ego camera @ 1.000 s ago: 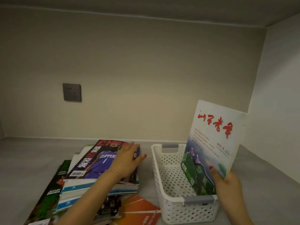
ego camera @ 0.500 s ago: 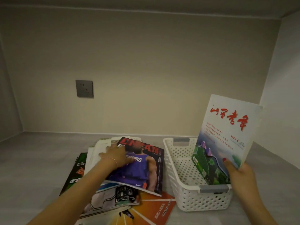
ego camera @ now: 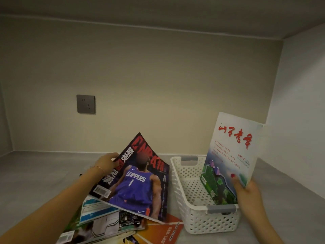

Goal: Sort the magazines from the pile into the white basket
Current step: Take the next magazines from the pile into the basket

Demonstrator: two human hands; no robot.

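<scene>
My left hand (ego camera: pixel 105 162) grips the top left edge of a basketball magazine (ego camera: pixel 135 184) with a purple Clippers jersey on its cover, tilted up off the pile (ego camera: pixel 105 221). The pile of magazines lies on the grey surface at the lower left. To its right stands the white perforated basket (ego camera: pixel 184 196) with grey handles. My right hand (ego camera: pixel 246 191) holds a white magazine with red characters (ego camera: pixel 232 155) upright, its lower end standing inside the basket at the right side.
A grey wall socket (ego camera: pixel 85 104) sits on the back wall. An orange magazine (ego camera: pixel 163 231) pokes out from under the pile beside the basket. Walls close the space at the back and at the right. Grey surface (ego camera: pixel 35 173) stretches left of the pile.
My left hand has lifted the basketball magazine off the pile and tilted it up, turning it. The white magazine stays upright in the basket in my right hand.
</scene>
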